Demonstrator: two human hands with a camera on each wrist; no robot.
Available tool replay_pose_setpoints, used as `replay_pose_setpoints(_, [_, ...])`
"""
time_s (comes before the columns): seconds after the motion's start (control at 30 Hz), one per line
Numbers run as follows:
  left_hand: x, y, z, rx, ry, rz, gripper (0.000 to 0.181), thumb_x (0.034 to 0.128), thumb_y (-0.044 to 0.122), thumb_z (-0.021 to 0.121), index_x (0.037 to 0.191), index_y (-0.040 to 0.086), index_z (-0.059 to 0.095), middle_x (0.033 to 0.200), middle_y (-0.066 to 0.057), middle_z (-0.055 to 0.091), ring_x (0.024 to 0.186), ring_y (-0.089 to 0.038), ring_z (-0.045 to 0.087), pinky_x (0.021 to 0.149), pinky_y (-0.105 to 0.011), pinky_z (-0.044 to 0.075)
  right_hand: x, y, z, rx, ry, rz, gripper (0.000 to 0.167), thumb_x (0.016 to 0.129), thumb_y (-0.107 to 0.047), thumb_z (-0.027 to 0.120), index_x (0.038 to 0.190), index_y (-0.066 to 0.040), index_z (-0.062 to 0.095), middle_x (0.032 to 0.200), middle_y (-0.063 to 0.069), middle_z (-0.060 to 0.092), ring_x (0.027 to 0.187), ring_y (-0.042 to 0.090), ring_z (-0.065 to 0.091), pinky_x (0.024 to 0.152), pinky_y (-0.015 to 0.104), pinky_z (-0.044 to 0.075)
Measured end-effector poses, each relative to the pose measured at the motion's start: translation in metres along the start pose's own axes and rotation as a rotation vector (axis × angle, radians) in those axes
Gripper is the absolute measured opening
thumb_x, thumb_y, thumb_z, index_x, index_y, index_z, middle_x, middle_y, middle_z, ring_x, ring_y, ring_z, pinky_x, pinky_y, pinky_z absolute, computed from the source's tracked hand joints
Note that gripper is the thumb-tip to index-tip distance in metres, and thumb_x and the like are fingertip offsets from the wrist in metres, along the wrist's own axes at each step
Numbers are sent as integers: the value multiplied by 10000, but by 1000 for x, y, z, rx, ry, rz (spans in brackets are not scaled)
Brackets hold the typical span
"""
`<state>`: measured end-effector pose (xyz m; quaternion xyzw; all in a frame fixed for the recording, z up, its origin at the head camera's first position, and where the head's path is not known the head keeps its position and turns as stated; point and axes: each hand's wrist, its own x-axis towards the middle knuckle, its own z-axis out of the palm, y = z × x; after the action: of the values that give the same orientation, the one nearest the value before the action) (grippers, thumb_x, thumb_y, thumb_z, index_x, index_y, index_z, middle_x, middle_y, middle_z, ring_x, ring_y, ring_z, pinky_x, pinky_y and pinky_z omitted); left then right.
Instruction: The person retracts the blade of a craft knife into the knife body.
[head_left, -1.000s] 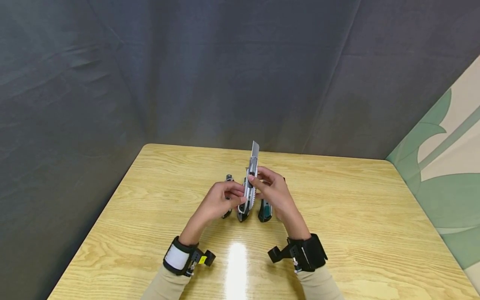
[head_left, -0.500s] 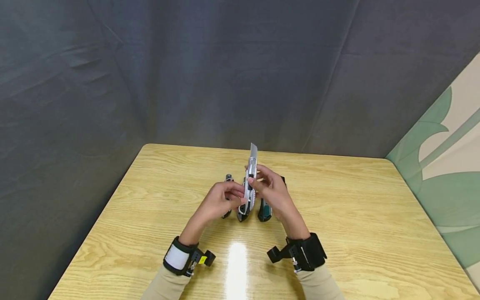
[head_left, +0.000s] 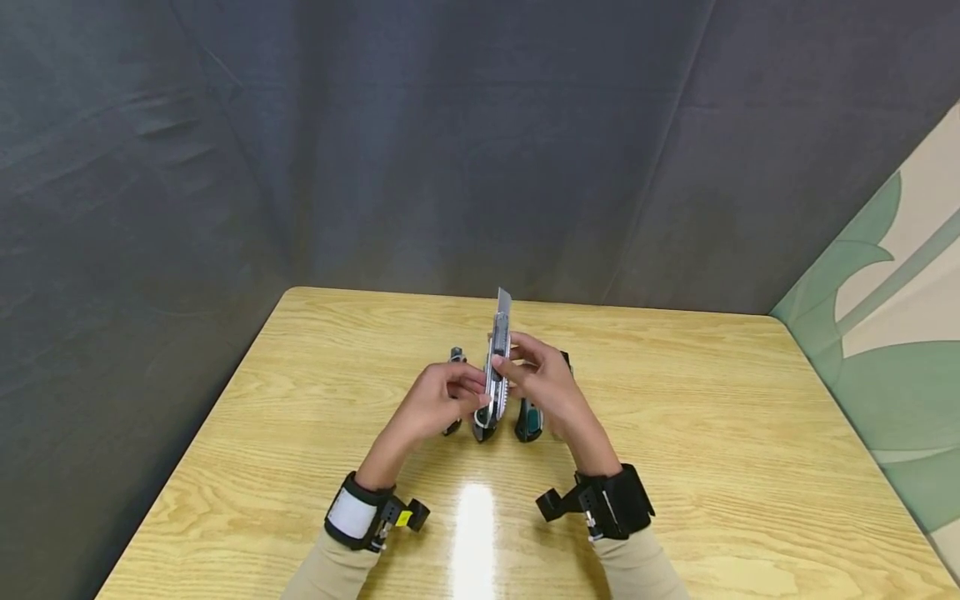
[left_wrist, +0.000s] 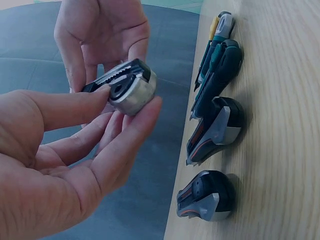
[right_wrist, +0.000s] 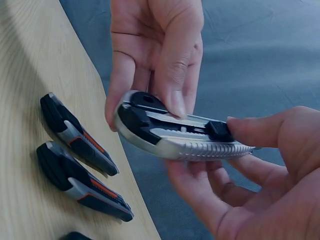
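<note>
Both hands hold a silver-and-black snap-off utility knife [head_left: 502,329] above the table, its blade [head_left: 504,301] out and pointing away. My left hand [head_left: 435,402] pinches the handle's rear end between thumb and fingers. My right hand [head_left: 553,387] grips it further forward. In the right wrist view, the right thumb [right_wrist: 255,132] presses the black slider [right_wrist: 218,131] while the fingers curl beneath the ridged handle. The rounded butt of the knife [left_wrist: 137,95] faces the left wrist camera, where the blade is hidden.
On the wooden table [head_left: 712,433], several other cutters lie in a row below the hands. They include two grey-black knives with orange trim [left_wrist: 206,195], a dark green cutter [left_wrist: 220,72] and a slim yellow-and-green one [left_wrist: 214,42]. A dark curtain [head_left: 480,150] hangs behind.
The knife's front end has shifted slightly left and down, and the blade looks a little shorter; I cannot tell whether it slid or tilted. Both hands keep their hold.
</note>
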<state>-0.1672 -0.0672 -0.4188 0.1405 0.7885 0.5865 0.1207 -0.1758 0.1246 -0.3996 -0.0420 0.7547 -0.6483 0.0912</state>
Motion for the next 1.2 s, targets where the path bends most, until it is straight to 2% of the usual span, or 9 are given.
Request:
replay_pose_setpoints(0.13, [0,1,-1,18,14,6,213,932,104,692,1142,65,695,1058,-100,702,919,-197,669,774,-456,620,-1,1,-1,15,-32,-7,348,993,-277,625,1296,-107,628,1085,118,602,915,209,664,806,434,633])
replay_pose_setpoints(0.27, [0,2,-2,21,13,28,204,936,96,685,1137,65,702,1062,-107,705,917,-206,675,762,-440,622,-1,3,-1,32,-32,-24,338,995,-280,621,1302,-139,628,1071,104,590,914,208,665,815,445,631])
replay_pose_setpoints(0.43, [1,2,-1,12,15,45,215,935,83,682,1145,41,698,1070,-142,703,923,-247,677,761,-483,617,1,4,-1,49,-40,-45,300,1004,-259,607,1285,-157,631,1046,104,559,880,207,649,807,470,628])
replay_pose_setpoints(0.63, [1,3,1,11,20,5,251,928,23,664,1173,-30,670,1073,-195,688,938,-297,666,721,-402,628,2,4,2,24,-38,-46,351,1009,-206,598,1346,-107,597,1028,106,538,816,193,605,774,482,623])
replay_pose_setpoints(0.8, [2,3,2,-3,12,-10,267,933,-2,642,1193,-57,651,1088,-225,671,948,-310,659,700,-342,630,1,3,2,-13,-27,-37,359,998,-174,612,1355,-138,599,1043,117,544,794,197,568,733,452,608])
replay_pose_setpoints(0.93, [0,0,1,-12,14,3,250,931,31,660,1177,-11,670,1084,-192,679,929,-269,665,719,-398,631,0,2,3,-10,-44,-37,374,985,-142,625,1357,-166,598,1077,134,549,804,203,571,730,421,603])
replay_pose_setpoints(1.1, [-1,0,-1,-25,4,18,234,928,58,674,1158,22,682,1065,-167,684,893,-230,667,749,-483,624,0,1,3,10,-64,-24,367,973,-115,636,1327,-210,614,1099,141,552,825,205,581,788,479,592])
replay_pose_setpoints(1.2, [-1,0,-1,-25,5,22,223,927,60,676,1147,31,689,1044,-148,691,873,-204,665,760,-507,618,0,2,1,6,-65,-21,366,972,-131,642,1326,-222,616,1105,148,561,831,207,602,775,456,596])
